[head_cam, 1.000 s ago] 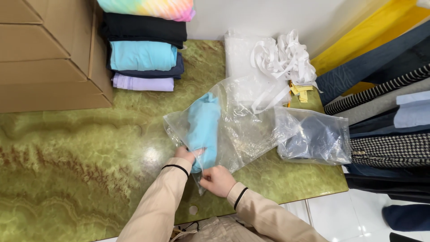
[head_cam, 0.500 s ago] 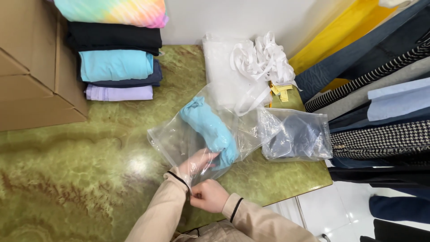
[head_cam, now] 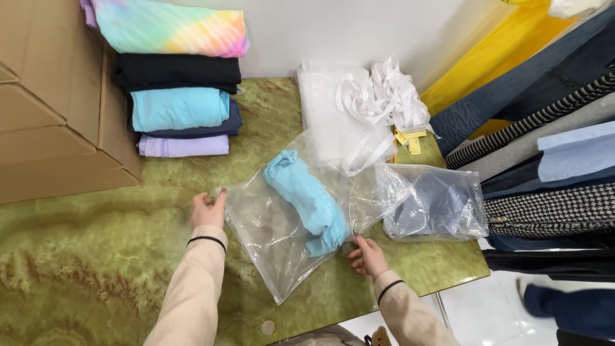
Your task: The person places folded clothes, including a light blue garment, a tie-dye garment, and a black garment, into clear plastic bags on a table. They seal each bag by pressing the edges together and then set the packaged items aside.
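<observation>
2 hands have spread apart, left grip (head_cam: pixel 208 210) and right grip (head_cam: pixel 366 256) pinching the clear bag (head_cam: pixel 269 224) edges.

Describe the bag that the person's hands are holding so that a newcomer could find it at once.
On the green marbled table, look between the left hand and the right hand. There lies a clear plastic bag with a rolled light blue garment inside. The neighbouring bag to its right holds dark blue cloth instead.
</observation>
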